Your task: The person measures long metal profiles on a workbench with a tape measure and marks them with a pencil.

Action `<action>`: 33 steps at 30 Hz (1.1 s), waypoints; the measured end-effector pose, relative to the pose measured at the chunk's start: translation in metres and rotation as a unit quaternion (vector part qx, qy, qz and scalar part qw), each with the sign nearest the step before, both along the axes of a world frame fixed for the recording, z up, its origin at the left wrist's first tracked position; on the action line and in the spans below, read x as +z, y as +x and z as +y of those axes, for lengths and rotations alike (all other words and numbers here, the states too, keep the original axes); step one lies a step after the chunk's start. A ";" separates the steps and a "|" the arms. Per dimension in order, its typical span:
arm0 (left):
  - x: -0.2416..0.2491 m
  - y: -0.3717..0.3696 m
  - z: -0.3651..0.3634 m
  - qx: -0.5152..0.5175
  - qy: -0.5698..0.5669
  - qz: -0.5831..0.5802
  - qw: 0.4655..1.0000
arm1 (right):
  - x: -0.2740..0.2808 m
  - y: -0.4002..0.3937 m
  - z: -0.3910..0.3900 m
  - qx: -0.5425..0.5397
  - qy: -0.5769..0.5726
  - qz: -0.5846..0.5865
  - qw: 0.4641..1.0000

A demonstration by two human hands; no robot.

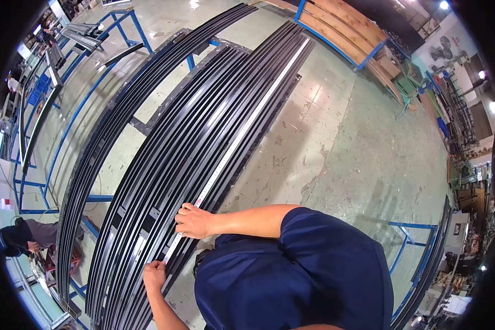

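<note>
Pale, scuffed concrete floor spreads out at two o'clock, beside long, slender black metal profiles lying in close rows. Along them a thin white measuring tape with printed marks runs up toward one o'clock. Our right hand closes curled fingers over it; our left hand pinches its lower visible end, at seven o'clock (another person sits near eight).

Blue-framed wooden boards, scuffed floor
</note>
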State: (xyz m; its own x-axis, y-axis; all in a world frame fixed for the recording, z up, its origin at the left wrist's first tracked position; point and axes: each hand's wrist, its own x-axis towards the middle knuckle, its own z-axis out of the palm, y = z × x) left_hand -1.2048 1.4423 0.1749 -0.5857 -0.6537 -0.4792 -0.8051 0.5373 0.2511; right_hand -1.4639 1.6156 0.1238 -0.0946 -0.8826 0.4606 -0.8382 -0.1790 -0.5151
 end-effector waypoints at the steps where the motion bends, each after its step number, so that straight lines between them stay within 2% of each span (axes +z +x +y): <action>1: -0.003 0.002 -0.001 -0.001 -0.004 -0.003 1.000 | -0.002 0.000 0.003 0.007 -0.003 -0.001 1.000; 3: 0.010 -0.009 0.007 0.012 0.007 -0.061 0.998 | 0.002 -0.003 0.003 0.017 0.032 0.003 0.999; 8: 0.025 -0.022 0.015 0.028 0.011 -0.156 0.987 | 0.000 -0.002 -0.002 0.018 0.020 0.004 1.000; 11: 0.004 -0.014 0.011 -0.001 0.000 -0.145 0.989 | 0.002 0.000 -0.001 0.027 0.032 -0.005 0.999; 14: 0.008 -0.018 0.015 0.031 -0.021 -0.151 0.988 | 0.006 -0.001 0.002 0.031 0.074 -0.004 0.997; 16: 0.012 -0.020 0.016 0.016 -0.012 -0.164 0.986 | 0.008 -0.001 0.003 0.036 0.074 0.007 0.997; 22: 0.027 -0.017 0.018 0.027 0.008 -0.126 0.992 | 0.007 -0.011 0.006 0.028 0.075 0.010 0.997; 23: 0.001 -0.006 0.011 0.025 0.003 -0.121 0.992 | 0.009 -0.013 0.006 0.021 0.066 0.013 0.997; 24: 0.011 -0.010 0.014 0.013 0.001 -0.110 0.994 | 0.008 -0.016 0.010 0.000 0.046 0.014 0.999; 25: -0.001 -0.005 0.009 0.040 0.039 -0.086 0.995 | 0.016 -0.022 0.016 0.001 0.088 0.022 0.996; 26: 0.008 -0.008 0.016 0.034 0.006 -0.046 0.998 | 0.015 -0.028 0.021 -0.001 0.068 0.041 0.997; 27: -0.009 0.001 0.015 0.012 -0.054 -0.003 0.998 | 0.013 -0.035 0.024 -0.002 0.075 0.025 0.997; 29: -0.013 0.006 0.017 -0.007 -0.067 0.045 0.997 | 0.015 -0.051 0.037 -0.025 0.046 0.067 0.996; 33: -0.025 0.029 0.007 -0.015 -0.046 0.061 0.997 | 0.007 -0.066 0.046 -0.056 0.086 0.098 0.990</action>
